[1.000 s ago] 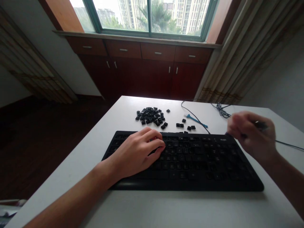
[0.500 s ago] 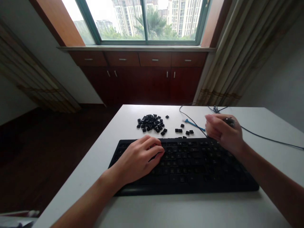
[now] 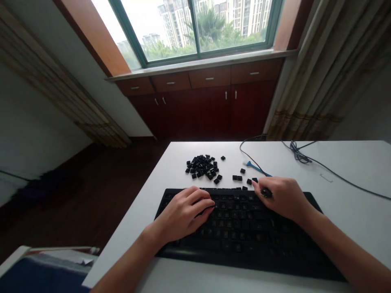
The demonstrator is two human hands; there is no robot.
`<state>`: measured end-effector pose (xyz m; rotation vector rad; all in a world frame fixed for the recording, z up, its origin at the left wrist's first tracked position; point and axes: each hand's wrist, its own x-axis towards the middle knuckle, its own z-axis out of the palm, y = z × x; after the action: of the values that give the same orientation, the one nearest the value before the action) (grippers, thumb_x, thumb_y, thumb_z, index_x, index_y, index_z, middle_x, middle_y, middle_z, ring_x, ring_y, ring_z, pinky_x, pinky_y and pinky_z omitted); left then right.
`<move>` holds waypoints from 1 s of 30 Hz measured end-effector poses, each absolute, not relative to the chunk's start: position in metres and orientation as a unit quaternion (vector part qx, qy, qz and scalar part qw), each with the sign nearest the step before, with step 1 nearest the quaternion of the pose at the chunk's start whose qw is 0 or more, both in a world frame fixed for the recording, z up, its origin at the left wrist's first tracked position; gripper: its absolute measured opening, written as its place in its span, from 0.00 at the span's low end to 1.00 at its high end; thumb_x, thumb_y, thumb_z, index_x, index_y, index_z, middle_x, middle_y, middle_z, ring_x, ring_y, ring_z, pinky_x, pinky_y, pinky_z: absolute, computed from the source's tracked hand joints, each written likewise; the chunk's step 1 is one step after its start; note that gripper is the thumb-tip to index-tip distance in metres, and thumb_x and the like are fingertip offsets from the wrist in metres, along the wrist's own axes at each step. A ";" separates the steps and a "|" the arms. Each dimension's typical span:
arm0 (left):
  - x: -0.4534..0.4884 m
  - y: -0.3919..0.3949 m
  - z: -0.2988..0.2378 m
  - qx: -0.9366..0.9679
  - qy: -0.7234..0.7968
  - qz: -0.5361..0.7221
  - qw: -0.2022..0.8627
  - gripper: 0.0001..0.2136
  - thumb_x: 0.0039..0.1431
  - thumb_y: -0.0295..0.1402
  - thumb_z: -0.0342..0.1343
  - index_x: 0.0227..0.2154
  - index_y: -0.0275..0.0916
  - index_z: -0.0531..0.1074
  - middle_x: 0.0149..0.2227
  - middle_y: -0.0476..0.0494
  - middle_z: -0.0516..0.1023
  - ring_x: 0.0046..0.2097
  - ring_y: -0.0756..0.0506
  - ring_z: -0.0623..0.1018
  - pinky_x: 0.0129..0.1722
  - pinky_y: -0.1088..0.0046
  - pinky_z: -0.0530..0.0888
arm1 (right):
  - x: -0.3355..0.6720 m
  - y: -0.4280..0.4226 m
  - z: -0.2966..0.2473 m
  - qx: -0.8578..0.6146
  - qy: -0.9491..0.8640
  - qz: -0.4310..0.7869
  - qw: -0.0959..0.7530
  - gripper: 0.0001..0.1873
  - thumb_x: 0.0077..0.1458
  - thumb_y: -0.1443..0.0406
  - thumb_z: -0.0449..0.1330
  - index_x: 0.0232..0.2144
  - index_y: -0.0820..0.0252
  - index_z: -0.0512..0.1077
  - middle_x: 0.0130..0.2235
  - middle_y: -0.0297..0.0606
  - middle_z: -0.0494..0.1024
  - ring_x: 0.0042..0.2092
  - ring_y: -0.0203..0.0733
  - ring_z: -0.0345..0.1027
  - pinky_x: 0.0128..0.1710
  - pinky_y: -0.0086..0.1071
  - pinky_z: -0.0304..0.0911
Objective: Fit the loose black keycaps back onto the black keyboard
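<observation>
A black computer keyboard (image 3: 214, 252) lies on the white table, with some keycaps gone and the switches below showing. My left hand (image 3: 187, 211) rests over its left half, thumb and forefinger drawn together at the keys. Whatever may be between those fingertips is too small to make out. My right hand (image 3: 282, 199) is closed above the upper right part of the keyboard, around a small black object (image 3: 266, 193) whose kind I cannot make out. Loose black keycaps (image 3: 240, 178) lie just behind the keyboard, a few close to the right fingertips.
A heap of black keycaps (image 3: 201, 166) sits behind the keyboard's left half. Farther right are a blue-handled brush-like tool (image 3: 258, 168), a bundled black cable (image 3: 301, 154) and a thin bent wire (image 3: 326, 178). The white table (image 3: 134, 211) ends at the left.
My right hand has moved left and down toward the keyboard, uncovering the cable bundle. The view has tilted and shifted; my left hand stays on the keys.
</observation>
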<state>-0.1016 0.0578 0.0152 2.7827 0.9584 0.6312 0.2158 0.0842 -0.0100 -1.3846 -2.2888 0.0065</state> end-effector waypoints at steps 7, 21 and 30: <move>-0.103 0.056 0.013 0.919 0.320 0.219 0.076 0.10 0.62 0.25 0.58 0.45 0.39 0.75 0.42 0.41 0.79 0.42 0.45 0.76 0.46 0.65 0.76 | 0.219 0.084 -0.016 -0.480 -0.849 -0.034 0.219 0.18 0.64 0.59 0.54 0.23 0.56 0.68 0.22 0.34 0.73 0.23 0.39 0.65 0.27 0.36 0.47; -0.099 0.058 0.019 0.922 0.320 0.208 0.071 0.10 0.66 0.31 0.54 0.47 0.39 0.74 0.43 0.41 0.80 0.43 0.44 0.78 0.46 0.65 0.76 | 0.222 0.085 -0.021 -0.486 -0.849 -0.040 0.203 0.19 0.65 0.54 0.53 0.24 0.54 0.67 0.22 0.34 0.74 0.23 0.41 0.67 0.26 0.35 0.51; -0.119 0.091 0.086 0.953 0.287 0.068 0.074 0.11 0.68 0.36 0.54 0.49 0.41 0.75 0.45 0.42 0.79 0.46 0.43 0.79 0.46 0.68 0.73 | 0.214 0.102 0.004 -0.485 -0.857 0.094 0.147 0.18 0.65 0.51 0.53 0.51 0.50 0.72 0.49 0.41 0.80 0.35 0.47 0.77 0.35 0.39 0.67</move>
<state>-0.1192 0.0905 0.0856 2.8594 0.8605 0.2031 0.2140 0.1023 0.0037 -1.3961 -2.4662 0.2704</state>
